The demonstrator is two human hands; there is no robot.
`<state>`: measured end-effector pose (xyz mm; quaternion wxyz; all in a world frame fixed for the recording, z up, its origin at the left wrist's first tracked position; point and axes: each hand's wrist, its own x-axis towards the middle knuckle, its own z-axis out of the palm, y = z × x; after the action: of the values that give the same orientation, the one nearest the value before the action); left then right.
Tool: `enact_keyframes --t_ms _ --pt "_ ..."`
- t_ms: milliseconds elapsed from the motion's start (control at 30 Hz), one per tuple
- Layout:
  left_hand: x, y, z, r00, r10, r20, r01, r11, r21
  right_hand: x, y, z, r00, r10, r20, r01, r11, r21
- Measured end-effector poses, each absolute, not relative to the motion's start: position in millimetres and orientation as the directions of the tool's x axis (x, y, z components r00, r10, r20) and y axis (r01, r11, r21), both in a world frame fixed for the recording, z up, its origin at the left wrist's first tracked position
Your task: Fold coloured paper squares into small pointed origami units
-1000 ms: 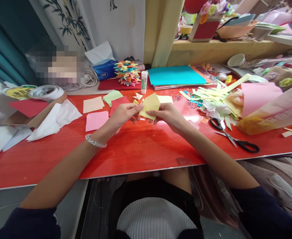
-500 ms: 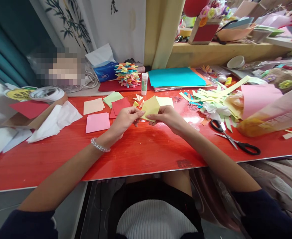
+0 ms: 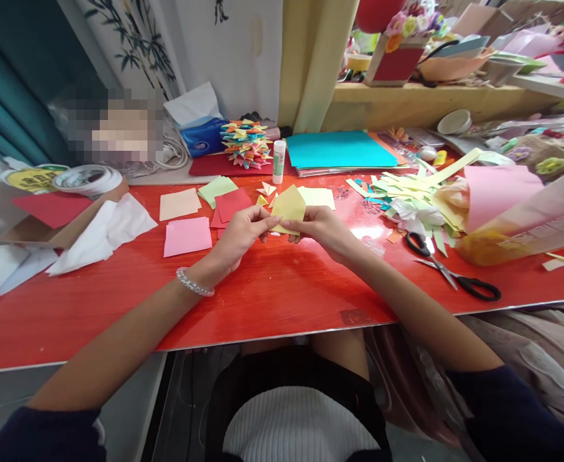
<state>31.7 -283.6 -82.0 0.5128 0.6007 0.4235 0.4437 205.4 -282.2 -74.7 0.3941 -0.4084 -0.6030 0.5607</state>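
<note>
A piece of yellow paper [image 3: 289, 206] is held up just above the table, its top coming to a point. My left hand [image 3: 244, 232] pinches its lower left edge, thumb on the near side. On the lower right edge, my right hand [image 3: 317, 226] pinches with thumb and bent fingers. Behind it lie pale yellow squares [image 3: 321, 196] and small folded paper pieces [image 3: 267, 189]. To the left are red squares [image 3: 232, 205], green squares [image 3: 217, 190], peach squares [image 3: 179, 204] and pink squares [image 3: 188, 237]. A glue stick [image 3: 278, 162] stands upright behind the paper.
Black-handled scissors [image 3: 450, 268] lie at the right near the table edge. Beyond them are paper strips [image 3: 416, 192] and a pink paper roll [image 3: 500, 192]. A spiky folded-paper ball [image 3: 246, 145] and turquoise sheets [image 3: 339, 149] sit at the back. A cardboard box [image 3: 65, 234] stands left.
The yellow paper has turned slightly more upright between my hands and shifted a little left. Both hands keep their pinch on it.
</note>
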Motion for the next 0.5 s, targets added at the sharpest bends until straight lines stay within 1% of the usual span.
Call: enact_keyframes --t_ms 133,200,333,500 --pt "29.7 -281.6 -78.2 0.285 0.957 0.056 0.069 -0.079 0.994 206.3 -281.2 -75.1 -0.359 0.933 0.013 0.058 0.036 -0.998" --pt "29.4 -281.5 -75.8 0.283 0.956 0.070 0.071 -0.094 0.993 206.9 -281.0 -74.2 -0.367 0.930 0.009 0.055 0.031 -0.998" --pt "30.1 -283.3 -74.1 0.214 0.967 0.139 0.061 -0.155 0.986 206.8 -281.5 -72.1 -0.383 0.924 -0.014 0.064 0.012 -0.998" --pt "30.2 -285.6 -73.2 0.236 0.967 0.098 0.022 -0.106 0.994 207.1 -282.6 -69.7 -0.384 0.923 -0.030 0.069 -0.004 -0.998"
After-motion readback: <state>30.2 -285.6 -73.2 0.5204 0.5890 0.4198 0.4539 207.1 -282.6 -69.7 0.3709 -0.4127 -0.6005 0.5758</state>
